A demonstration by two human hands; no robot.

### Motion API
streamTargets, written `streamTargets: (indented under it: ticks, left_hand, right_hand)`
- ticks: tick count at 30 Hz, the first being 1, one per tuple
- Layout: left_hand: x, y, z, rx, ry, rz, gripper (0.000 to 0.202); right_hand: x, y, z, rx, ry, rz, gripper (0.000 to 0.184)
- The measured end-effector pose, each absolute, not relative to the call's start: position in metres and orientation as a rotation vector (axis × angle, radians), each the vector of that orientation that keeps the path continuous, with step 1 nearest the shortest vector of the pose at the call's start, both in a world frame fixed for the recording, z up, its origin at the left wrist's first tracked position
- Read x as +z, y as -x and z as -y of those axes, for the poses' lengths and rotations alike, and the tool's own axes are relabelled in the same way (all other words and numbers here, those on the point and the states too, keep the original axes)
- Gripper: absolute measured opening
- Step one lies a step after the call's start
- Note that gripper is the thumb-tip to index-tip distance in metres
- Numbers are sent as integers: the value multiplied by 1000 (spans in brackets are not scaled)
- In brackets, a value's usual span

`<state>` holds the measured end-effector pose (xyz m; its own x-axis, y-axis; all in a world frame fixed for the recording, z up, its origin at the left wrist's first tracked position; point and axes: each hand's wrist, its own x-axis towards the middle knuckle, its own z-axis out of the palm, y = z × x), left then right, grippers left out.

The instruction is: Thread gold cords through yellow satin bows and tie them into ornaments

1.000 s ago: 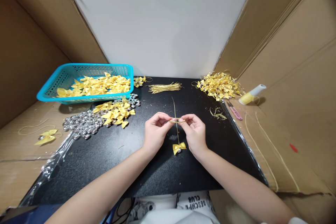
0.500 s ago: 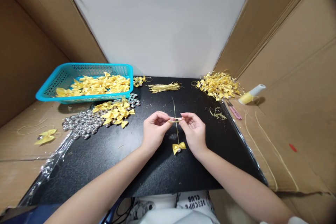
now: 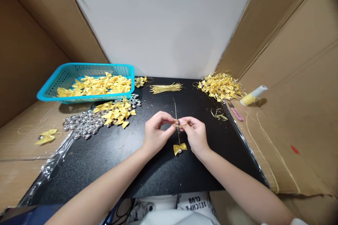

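Head: basket (image 3: 87,97) left of bow (image 3: 180,147)

Thin gold cord (image 3: 175,107), small loop pinched in the fingers (image 3: 171,130), one strand out toward 12 o'clock, another running to 6 o'clock. Yellow bow (image 3: 176,148) at that lower end, wings toward 9 and 3 o'clock, silver bead (image 3: 180,151) (tiny, shiny) at its 6 o'clock edge.
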<state>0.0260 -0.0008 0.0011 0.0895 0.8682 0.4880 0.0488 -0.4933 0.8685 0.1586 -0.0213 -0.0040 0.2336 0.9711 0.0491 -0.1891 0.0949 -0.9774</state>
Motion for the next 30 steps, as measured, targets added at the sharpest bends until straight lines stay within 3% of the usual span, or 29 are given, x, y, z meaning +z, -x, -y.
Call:
streamTargets:
  ticks: [3, 6, 8, 11, 15, 23, 30]
  left_hand:
    - [5, -22, -4, 1295, -1868, -1084, 14]
    - [11, -15, -6, 766, -2056, -1204, 5]
    - [15, -11, -4, 400, -2119, -1187, 14]
    - [21, -7, 0, 158, -2185, -1159, 32]
    - [25, -5, 3, 78, -2187, -1127, 36]
    - [23, -12, 9, 105, -2161, -1165, 21]
    - [17, -18, 9, 236, -2054, -1083, 19]
  right_hand:
    - [-2, -161, 21, 1017, 1124, 973, 18]
    - [-1, -163, 21, 943, 1163, 1024, 20]
    - [-2, -165, 20, 910, 1191, 1044, 22]
    - [-3, -166, 16, 897, 1231, 1065, 22]
    - [1, -172, 16, 884, 1327, 1188, 21]
    - [-3, -189, 70, 777, 1679, 1471, 15]
    - [-13, -187, 85, 643, 1606, 1505, 14]
